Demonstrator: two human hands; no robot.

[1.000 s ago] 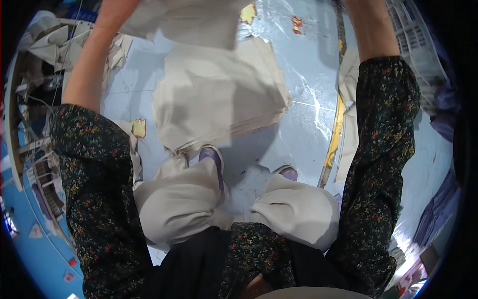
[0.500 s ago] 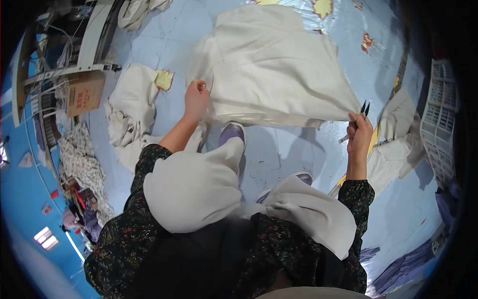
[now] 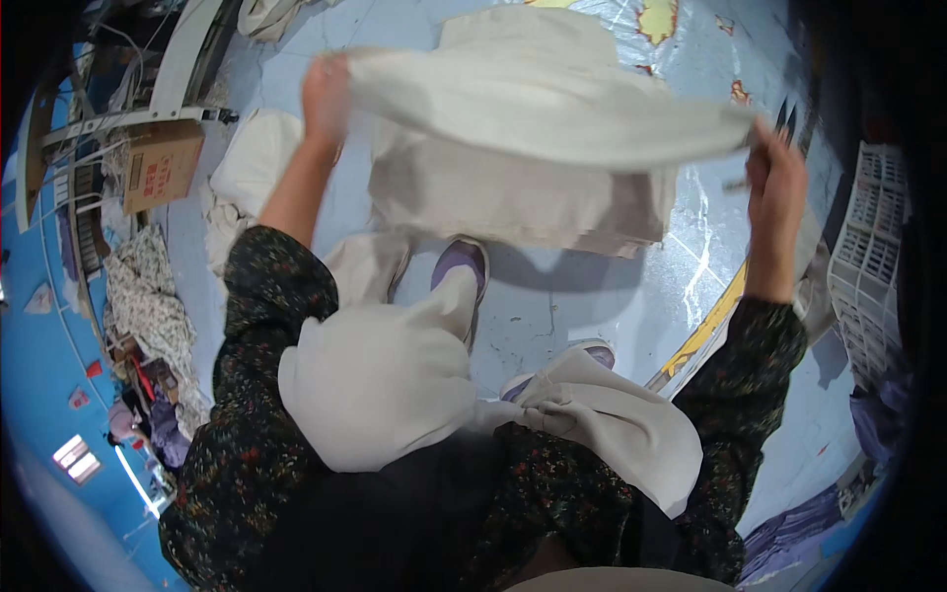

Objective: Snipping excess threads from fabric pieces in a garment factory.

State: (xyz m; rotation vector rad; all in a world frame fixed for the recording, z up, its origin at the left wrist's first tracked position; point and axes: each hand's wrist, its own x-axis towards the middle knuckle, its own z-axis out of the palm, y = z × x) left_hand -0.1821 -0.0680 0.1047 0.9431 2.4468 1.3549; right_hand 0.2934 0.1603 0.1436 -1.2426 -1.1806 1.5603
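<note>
A cream fabric piece [image 3: 552,118] is stretched sideways between my hands, raised above a stack of similar cream cloth [image 3: 503,192] on the floor. At its left end my left hand [image 3: 326,104] is closed on the edge, slightly blurred. My right hand [image 3: 775,187] grips the right corner. The same hand also holds thread snips [image 3: 786,116], with dark pointed blades sticking out past the fingers and part of the handle showing below. The lifted piece hides the middle of the stack.
Crumpled cream cloth [image 3: 258,163] lies left of the stack, near a cardboard box [image 3: 163,168] and a metal frame [image 3: 187,59]. To the right stands a white plastic crate [image 3: 868,257] beside a yellow floor strip [image 3: 705,331]. My shoes [image 3: 462,264] are close to the stack's front edge.
Both hands have moved away from me and apart, lifting the near edge of the top fabric piece off the stack. The snips have stayed in my right hand.
</note>
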